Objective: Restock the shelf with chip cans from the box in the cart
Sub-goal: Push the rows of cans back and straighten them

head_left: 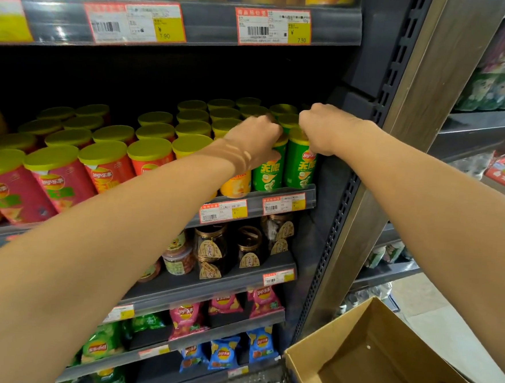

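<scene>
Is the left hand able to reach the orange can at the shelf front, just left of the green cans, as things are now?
Probably yes. The left hand grips a green can right beside the orange can, which stands at the open shelf edge with nothing before it. The hand must first release the green can.

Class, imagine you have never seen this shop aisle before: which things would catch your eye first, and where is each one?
Two bare arms reach in from below, the left hand and right hand both gripping the tops of green chip cans at the right end of the middle shelf. Left of them stand rows of red cans with yellow-green lids. At the bottom right sits an open cardboard box.
</scene>
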